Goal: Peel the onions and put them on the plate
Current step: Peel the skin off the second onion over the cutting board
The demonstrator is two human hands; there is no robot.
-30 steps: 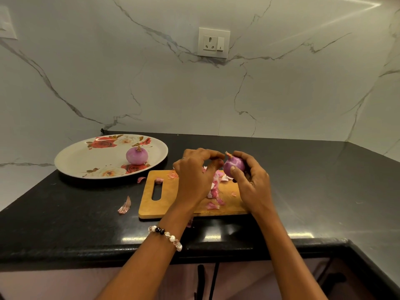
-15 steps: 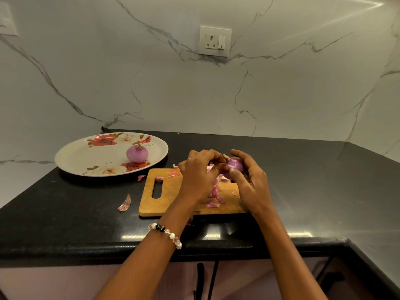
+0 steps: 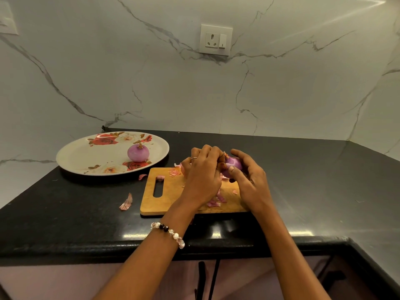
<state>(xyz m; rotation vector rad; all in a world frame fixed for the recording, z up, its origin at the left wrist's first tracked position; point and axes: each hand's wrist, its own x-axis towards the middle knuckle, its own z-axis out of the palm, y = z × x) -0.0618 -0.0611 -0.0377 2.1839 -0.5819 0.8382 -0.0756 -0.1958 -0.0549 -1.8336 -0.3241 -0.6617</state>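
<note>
Purple onion [image 3: 233, 164], centre frame above cutting board [image 3: 171, 192]: cradled in right hand [image 3: 252, 180]; left hand [image 3: 203, 172] now curled closer, seemingly pinching skin. Peeling unfinished; plate [image 3: 86, 154] upper left.

The black table [image 3: 313, 180] lay bare to the right of the cutting board [image 3: 151, 202] and along its near edge, open for a hand to pass. On the left, the flowered plate [image 3: 86, 156] with one peeled onion [image 3: 138, 153] filled the far corner, and onion skins [image 3: 126, 203] lay scattered between plate and board. Both hands met over the board's far right end around the second onion [image 3: 233, 166], blocking that part.
</note>
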